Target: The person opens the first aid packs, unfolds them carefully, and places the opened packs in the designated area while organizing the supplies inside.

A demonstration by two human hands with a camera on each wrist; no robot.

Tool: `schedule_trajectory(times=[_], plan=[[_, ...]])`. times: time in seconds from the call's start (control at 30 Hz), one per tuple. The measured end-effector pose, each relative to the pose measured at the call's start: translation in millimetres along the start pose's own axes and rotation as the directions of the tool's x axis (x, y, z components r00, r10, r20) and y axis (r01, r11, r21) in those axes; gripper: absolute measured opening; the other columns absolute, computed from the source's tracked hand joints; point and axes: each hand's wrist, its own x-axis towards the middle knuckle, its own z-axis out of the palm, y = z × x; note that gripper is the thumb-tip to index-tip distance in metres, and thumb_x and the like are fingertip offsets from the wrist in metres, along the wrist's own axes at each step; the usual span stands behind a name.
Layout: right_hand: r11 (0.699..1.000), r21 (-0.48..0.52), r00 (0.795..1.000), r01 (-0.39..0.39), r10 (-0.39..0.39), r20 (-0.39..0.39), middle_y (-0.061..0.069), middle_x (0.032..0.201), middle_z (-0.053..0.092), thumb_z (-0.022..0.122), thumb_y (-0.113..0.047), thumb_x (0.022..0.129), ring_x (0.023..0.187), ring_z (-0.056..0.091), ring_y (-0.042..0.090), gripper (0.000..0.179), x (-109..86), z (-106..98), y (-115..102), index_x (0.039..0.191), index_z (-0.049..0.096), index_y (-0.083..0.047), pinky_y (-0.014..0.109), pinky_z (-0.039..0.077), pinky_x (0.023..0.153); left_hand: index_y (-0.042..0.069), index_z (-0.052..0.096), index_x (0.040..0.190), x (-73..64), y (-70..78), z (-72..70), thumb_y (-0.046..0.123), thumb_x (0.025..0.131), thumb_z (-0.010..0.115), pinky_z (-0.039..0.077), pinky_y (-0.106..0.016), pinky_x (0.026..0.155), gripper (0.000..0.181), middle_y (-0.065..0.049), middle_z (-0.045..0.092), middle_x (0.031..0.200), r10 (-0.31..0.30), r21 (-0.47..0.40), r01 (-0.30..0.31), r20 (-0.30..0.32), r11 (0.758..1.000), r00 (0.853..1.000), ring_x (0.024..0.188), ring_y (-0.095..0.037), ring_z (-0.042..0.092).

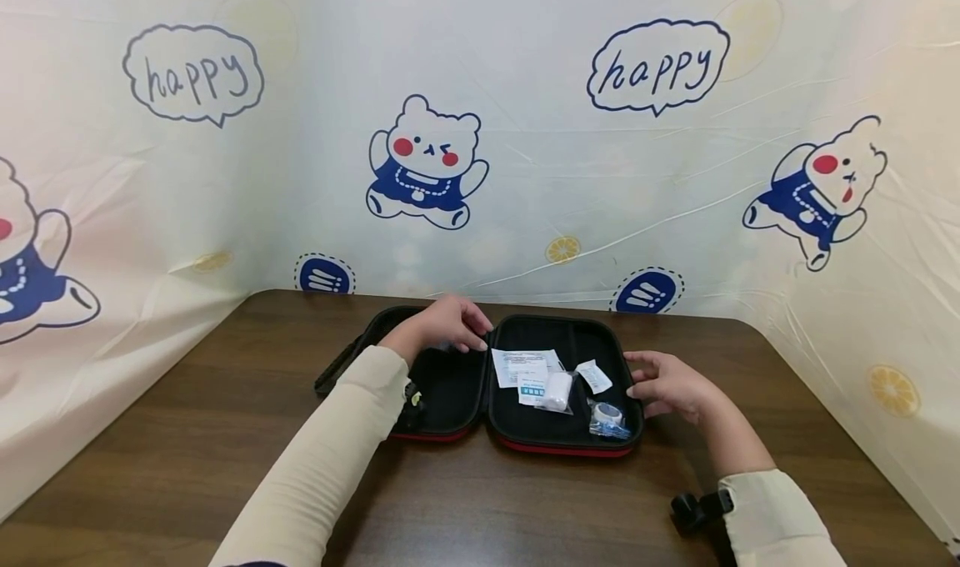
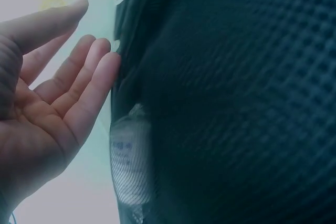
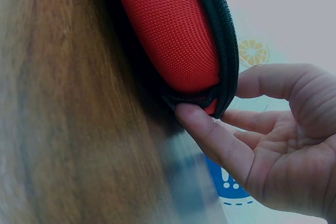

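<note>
A zip case [image 1: 566, 445] with a red shell and black lining lies unfolded on the table. My left hand [image 1: 450, 321] reaches over its left half, fingertips by the middle fold at the back. In the left wrist view those fingers [image 2: 100, 77] are loosely bent and hold nothing. At the right rim, my right hand [image 1: 667, 383] grips the case edge between its fingers. The right half holds printed paper packets [image 1: 517, 365], a wrapped white roll [image 1: 557, 390], a small white packet [image 1: 595, 377] and a bagged blue-and-white roll [image 1: 607, 418]. Behind mesh sits another wrapped roll [image 2: 131, 161].
The brown wooden table [image 1: 480, 509] carries the case near its far edge. A patterned cloth [image 1: 525, 175] hangs behind and at both sides. A black strap or handle [image 1: 337, 368] sticks out from the case's left side.
</note>
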Motion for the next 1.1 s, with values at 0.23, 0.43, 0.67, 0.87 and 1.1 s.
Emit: schedule_trajectory(times=[0.23, 0.43, 0.67, 0.87, 1.1], plan=[[1.000, 0.001, 1.000, 0.007, -0.007, 0.008, 0.035, 0.133, 0.043, 0.064, 0.002, 0.088, 0.099, 0.058, 0.030, 0.073, -0.9, -1, -1, 0.149, 0.024, 0.005, 0.046, 0.056, 0.080, 0.004, 0.073, 0.109, 4.9, 0.7, 12.1, 0.008, 0.081, 0.079, 0.057, -0.030, 0.071, 0.029, -0.007, 0.067, 0.102, -0.025, 0.059, 0.023, 0.041, 0.998, 0.999, 0.085, -0.019, 0.063], [1.000, 0.003, 1.000, 0.009, -0.009, 0.011, 0.034, 0.131, 0.044, 0.064, 0.002, 0.088, 0.099, 0.058, 0.030, 0.073, -0.7, -1, -1, 0.149, 0.024, 0.005, 0.046, 0.056, 0.079, 0.002, 0.072, 0.109, 7.3, 2.0, 15.4, 0.010, 0.082, 0.079, 0.057, -0.030, 0.069, 0.029, -0.004, 0.069, 0.092, -0.025, 0.073, 0.022, 0.045, 0.997, 0.999, 0.080, -0.016, 0.063], [1.000, 0.003, 1.000, 0.000, 0.000, 0.005, 0.034, 0.132, 0.043, 0.063, 0.002, 0.088, 0.099, 0.058, 0.030, 0.073, 0.1, 0, -1, 0.149, 0.024, 0.005, 0.046, 0.056, 0.080, 0.004, 0.073, 0.103, 12.2, 0.6, 20.9, 0.012, 0.084, 0.078, 0.056, -0.030, 0.068, 0.022, -0.002, 0.069, 0.088, -0.025, 0.080, 0.022, 0.030, 0.997, 0.999, 0.078, -0.017, 0.063], [1.000, 0.009, 1.000, 0.000, 0.000, 0.000, 0.034, 0.132, 0.043, 0.064, 0.002, 0.087, 0.098, 0.058, 0.030, 0.073, 0.3, 0, 0, 0.149, 0.025, 0.005, 0.047, 0.056, 0.080, 0.004, 0.073, 0.102, 15.2, 0.5, 23.9, 0.008, 0.085, 0.075, 0.056, -0.030, 0.067, 0.017, -0.002, 0.068, 0.087, -0.019, 0.086, 0.016, 0.039, 0.996, 0.999, 0.078, -0.017, 0.062], [1.000, 0.008, 1.000, -0.004, 0.004, -0.002, 0.034, 0.132, 0.044, 0.064, 0.002, 0.087, 0.098, 0.058, 0.030, 0.073, 0.2, 1, -1, 0.149, 0.025, 0.004, 0.047, 0.056, 0.080, 0.004, 0.072, 0.102, 12.2, 2.6, 21.2, 0.002, 0.087, 0.069, 0.057, -0.031, 0.069, 0.016, -0.006, 0.068, 0.093, -0.039, -0.006, 0.039, 0.038, 0.999, 0.999, 0.078, -0.019, 0.062]])
